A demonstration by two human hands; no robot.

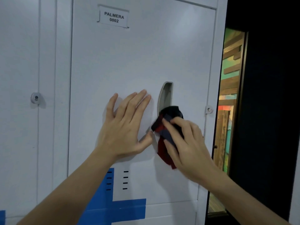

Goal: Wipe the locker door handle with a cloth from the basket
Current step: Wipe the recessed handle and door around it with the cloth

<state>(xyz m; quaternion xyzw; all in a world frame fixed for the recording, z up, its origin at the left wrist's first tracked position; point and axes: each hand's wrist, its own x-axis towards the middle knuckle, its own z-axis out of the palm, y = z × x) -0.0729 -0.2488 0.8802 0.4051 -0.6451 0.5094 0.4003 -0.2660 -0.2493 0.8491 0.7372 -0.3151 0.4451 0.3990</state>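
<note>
Two bare forearms reach up from the bottom of the view toward the pale grey metal locker door (pixel 129 62). At their ends, the right hand (pixel 190 140) is closed on a bunched dark red and navy cloth (pixel 164 132), pressing it against the lower end of the recessed, curved grey handle (pixel 165 96) set in the door's right half. The upper part of the recess stays uncovered above the cloth. Just left of the handle, the left hand (pixel 125 127) lies flat on the door with fingers spread, holding nothing, apparently steadying it. Higher up sits a white name label (pixel 114 17); blue tape strips (pixel 113 207) cross the lower door. No basket is in view. Judging by this, the cloth is fetched and wiping is under way, with the handle's upper stretch likely left to do.
</note>
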